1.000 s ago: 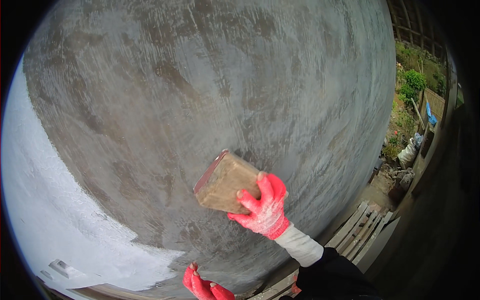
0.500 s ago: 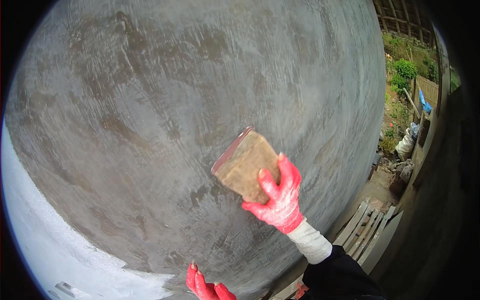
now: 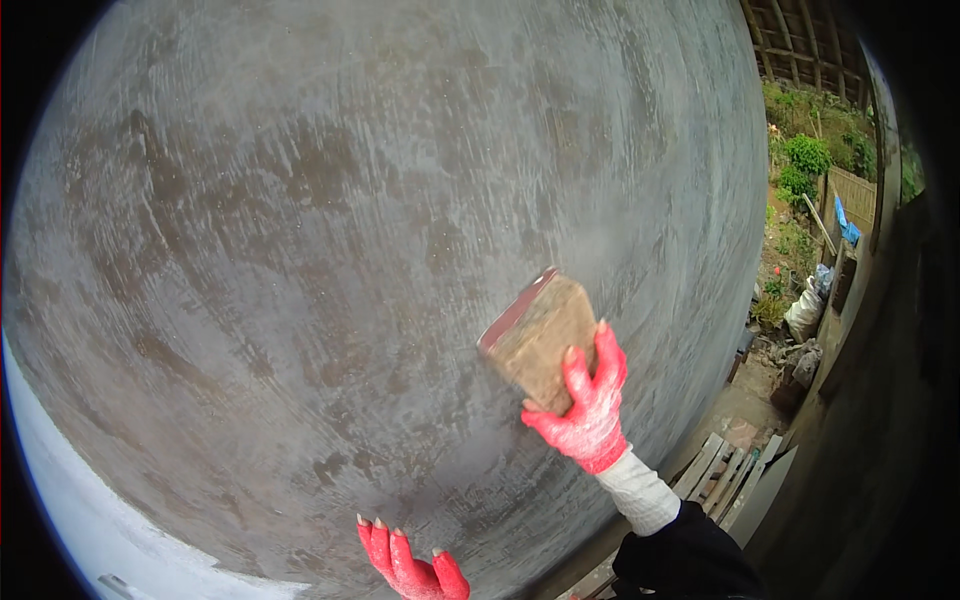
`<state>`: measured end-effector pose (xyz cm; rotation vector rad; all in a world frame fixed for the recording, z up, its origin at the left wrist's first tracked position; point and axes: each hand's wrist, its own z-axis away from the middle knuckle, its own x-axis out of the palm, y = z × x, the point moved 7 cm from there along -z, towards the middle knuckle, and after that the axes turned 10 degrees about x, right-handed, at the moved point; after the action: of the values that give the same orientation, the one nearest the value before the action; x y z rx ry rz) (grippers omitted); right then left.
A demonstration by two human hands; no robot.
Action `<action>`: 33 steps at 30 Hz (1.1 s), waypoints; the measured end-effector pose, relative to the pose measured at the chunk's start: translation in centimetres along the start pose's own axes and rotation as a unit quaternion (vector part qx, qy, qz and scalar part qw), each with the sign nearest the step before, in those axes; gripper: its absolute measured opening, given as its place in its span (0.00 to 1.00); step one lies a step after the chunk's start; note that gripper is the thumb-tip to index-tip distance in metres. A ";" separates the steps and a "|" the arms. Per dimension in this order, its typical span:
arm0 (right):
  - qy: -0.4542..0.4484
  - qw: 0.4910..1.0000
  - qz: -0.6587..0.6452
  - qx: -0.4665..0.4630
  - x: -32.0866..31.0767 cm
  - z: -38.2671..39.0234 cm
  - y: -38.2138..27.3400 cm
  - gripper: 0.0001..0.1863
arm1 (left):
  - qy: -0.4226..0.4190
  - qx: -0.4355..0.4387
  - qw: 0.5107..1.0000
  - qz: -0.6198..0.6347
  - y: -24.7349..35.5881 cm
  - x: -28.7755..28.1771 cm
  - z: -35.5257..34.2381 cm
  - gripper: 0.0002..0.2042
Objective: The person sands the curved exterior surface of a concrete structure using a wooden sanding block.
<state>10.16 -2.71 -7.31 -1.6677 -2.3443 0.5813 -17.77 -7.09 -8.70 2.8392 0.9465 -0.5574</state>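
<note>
My right hand (image 3: 590,400), in a red glove with bare fingertips, grips a light brown block (image 3: 550,335) with a dark red edge, held against a mottled grey plastered wall (image 3: 350,230). My left hand (image 3: 410,560), gloved the same way, is open at the lower edge in front of the wall, fingers curved and apart with nothing in them. A smooth whitish coated area (image 3: 100,520) lies at the wall's lower left.
At the right are wooden planks (image 3: 720,475), a white sack (image 3: 805,312), a blue sheet (image 3: 845,220), green plants (image 3: 808,160), a slatted fence (image 3: 852,200) and a roof frame (image 3: 810,40) of poles.
My right hand and the block have moved rightward across the wall. The whitish area has shifted left and down in view. My left hand's fingers are more spread.
</note>
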 end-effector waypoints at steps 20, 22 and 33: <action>-0.066 0.994 -0.012 -0.083 -3.4 3.5 16.7 0.50 | 0.021 0.117 0.980 -0.161 4.0 14.5 -6.2 0.32; 0.023 0.996 0.036 0.083 -5.5 0.1 23.0 0.55 | 0.023 0.114 0.977 -0.181 3.0 15.9 -6.2 0.33; -0.096 0.985 -0.015 -0.143 -3.5 2.2 19.5 0.49 | 0.014 0.096 0.938 -0.333 2.5 16.6 -6.2 0.34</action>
<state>27.26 -0.86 -17.47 -1.7575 -2.6958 0.4338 -2.04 1.44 -9.19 2.6281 1.9762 -0.6910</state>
